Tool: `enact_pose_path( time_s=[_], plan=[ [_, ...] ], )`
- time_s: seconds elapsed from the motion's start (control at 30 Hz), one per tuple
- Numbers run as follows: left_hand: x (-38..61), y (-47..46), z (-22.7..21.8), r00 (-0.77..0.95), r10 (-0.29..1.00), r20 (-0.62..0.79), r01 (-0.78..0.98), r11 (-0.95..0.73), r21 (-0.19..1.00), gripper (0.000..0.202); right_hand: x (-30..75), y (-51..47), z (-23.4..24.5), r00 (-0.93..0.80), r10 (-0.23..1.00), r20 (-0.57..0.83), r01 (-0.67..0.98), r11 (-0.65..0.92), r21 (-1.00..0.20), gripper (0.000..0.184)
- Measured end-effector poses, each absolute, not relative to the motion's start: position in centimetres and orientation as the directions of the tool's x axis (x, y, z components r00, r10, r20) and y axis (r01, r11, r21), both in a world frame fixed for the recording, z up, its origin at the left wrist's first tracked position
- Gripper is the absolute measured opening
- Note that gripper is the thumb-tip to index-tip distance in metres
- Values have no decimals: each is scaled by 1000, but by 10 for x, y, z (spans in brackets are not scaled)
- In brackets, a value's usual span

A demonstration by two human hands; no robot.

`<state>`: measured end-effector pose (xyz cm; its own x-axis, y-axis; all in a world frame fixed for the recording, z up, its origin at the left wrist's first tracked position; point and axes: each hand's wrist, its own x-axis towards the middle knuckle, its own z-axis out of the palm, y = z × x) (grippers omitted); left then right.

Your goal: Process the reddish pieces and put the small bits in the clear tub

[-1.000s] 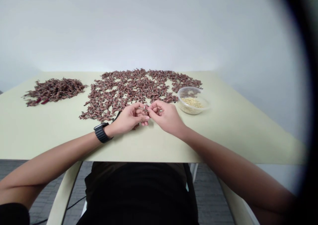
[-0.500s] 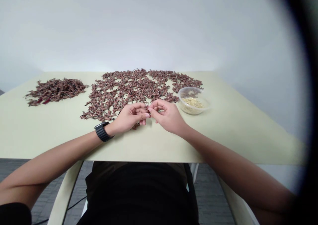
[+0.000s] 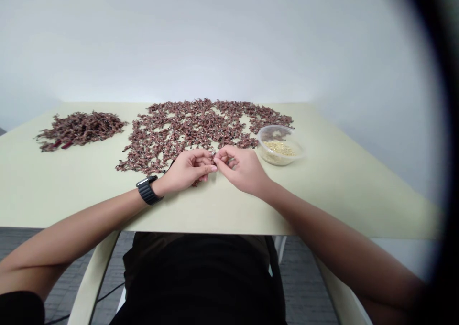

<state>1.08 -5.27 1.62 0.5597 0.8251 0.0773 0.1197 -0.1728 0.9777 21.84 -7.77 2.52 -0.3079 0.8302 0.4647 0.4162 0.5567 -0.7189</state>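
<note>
My left hand [image 3: 193, 168] and my right hand [image 3: 241, 168] meet over the near edge of a spread of small reddish-brown, twisted pieces [image 3: 193, 124]. Thumb and fingers of both hands are pinched together around one small dark reddish piece [image 3: 214, 161], mostly hidden by the fingertips. A few more such pieces lie below the left fingers. Right of my right hand stands a round clear plastic tub [image 3: 281, 158], holding many small pale yellow bits [image 3: 279, 148].
A separate heap of longer-looking reddish-brown pieces [image 3: 82, 128] lies at the table's left, with darker red bits at its near side. The pale yellow table [image 3: 222, 215] ends at a white wall behind. A black watch [image 3: 149, 190] is on my left wrist.
My hands stay in nearly the same place. The right fingers have shifted slightly at the pinch; the tub and piles have not moved.
</note>
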Motion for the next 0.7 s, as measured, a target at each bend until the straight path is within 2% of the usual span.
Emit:
enact_pose_path(
  time_s=[0.1, 0.17, 0.23, 0.33, 0.4, 0.5, 0.7],
  plan=[
    [10, -54, 17, 568, 818, 98, 148, -218, 965, 33, 219, -79, 25, -355, 772, 527, 496, 634, -594, 6],
    [10, -54, 17, 570, 813, 117, 161, -250, 955, 31, 219, -79, 25, -363, 765, 531, 501, 641, -581, 7],
    [10, -55, 18, 564, 813, 142, 171, -283, 944, 29, 219, -78, 25, -339, 809, 480, 448, 588, -673, 7],
    [9, -55, 19, 556, 813, 173, 170, -314, 934, 28, 221, -75, 27, -318, 889, 329, 303, 424, -853, 13],
    [8, -54, 19, 570, 805, 164, 163, -307, 938, 29, 223, -72, 30, -342, 908, 240, 231, 329, -915, 20],
    [7, -53, 20, 607, 785, 121, 146, -260, 955, 29, 226, -69, 33, -375, 913, 163, 179, 243, -953, 27],
    [7, -53, 22, 638, 767, 65, 97, -164, 982, 30, 226, -64, 29, -328, 932, 153, 154, 213, -965, 34]
  ],
)
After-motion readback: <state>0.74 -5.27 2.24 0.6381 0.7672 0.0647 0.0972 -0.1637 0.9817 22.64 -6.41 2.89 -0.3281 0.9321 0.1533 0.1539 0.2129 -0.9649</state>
